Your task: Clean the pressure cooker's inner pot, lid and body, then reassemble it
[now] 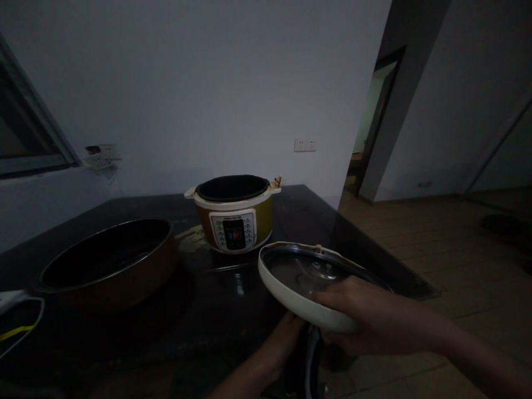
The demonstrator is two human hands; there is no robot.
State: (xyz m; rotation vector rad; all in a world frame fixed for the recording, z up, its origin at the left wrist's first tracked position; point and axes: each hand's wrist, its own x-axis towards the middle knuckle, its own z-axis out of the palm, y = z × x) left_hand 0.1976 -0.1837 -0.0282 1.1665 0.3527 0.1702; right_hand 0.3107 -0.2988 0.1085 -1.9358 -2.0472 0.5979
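A round electric cooker lid (pixel 286 296) with a cream rim is tilted, its metal inner side facing up. My right hand (pixel 353 310) is closed on the near right part of the rim, thumb on the inner side. Under the near left part of the rim is my left hand (pixel 286 327); its fingers are hidden behind the lid. Beyond the lid, the electric cooker (pixel 264 221) stands upright and uncovered, with a control panel on its front and a dark pot inside.
A large brown pan (pixel 137 277) with a dark inside sits on the glossy black countertop (pixel 216 299) at left. A white cable with a yellow strip (pixel 19 332) lies at the left edge. Wall sockets (pixel 305 145) are behind the cooker. Beyond the counter's right edge is tiled floor (pixel 394 233).
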